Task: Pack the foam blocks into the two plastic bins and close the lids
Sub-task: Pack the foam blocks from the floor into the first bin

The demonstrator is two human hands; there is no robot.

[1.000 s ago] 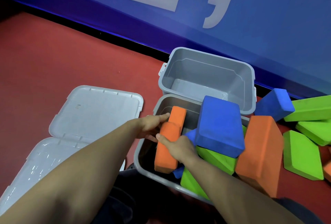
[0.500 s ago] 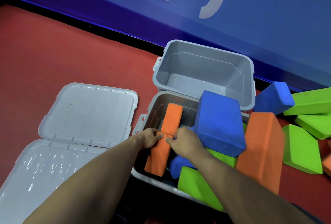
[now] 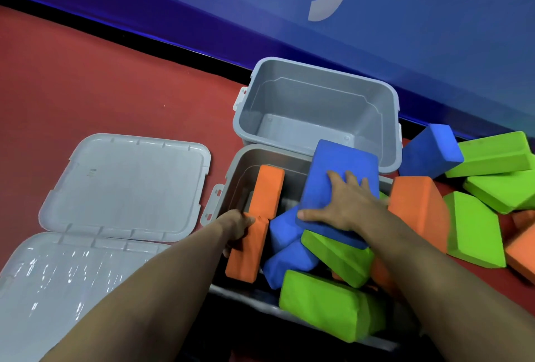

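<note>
- At the far left two flat pale grey plastic lids (image 3: pixel 127 187) lie on the red floor (image 3: pixel 86 95), one partly over the other, both off the bins.
- Our left hand (image 3: pixel 237 227) grips the long orange foam block (image 3: pixel 254 225) at its middle, fingers curled on the left face. The block stands on edge along the left wall of the near grey plastic bin (image 3: pixel 231 176).
- We judge that the foam is light and soft and gives under the fingers, with a matte surface that is not slippery. Broad faces or the middle of a long side are good places to hold.
- The near bin is crowded: besides the orange block it holds small blue foam pieces (image 3: pixel 286 257), green foam wedges (image 3: pixel 327 306) and the large blue foam slab (image 3: pixel 341 176), which leans above the rim.
- Our right hand (image 3: pixel 344 205) lies spread on this slab, fingers straight, pressing and not gripping.
- Behind it the far grey plastic bin (image 3: pixel 318 112) shows only its bare floor.
- At the right, a big orange foam block (image 3: pixel 417 211) leans at the near bin; we cannot tell if it is inside. More blue, green and orange blocks (image 3: pixel 492 164) lie loose on the floor.
</note>
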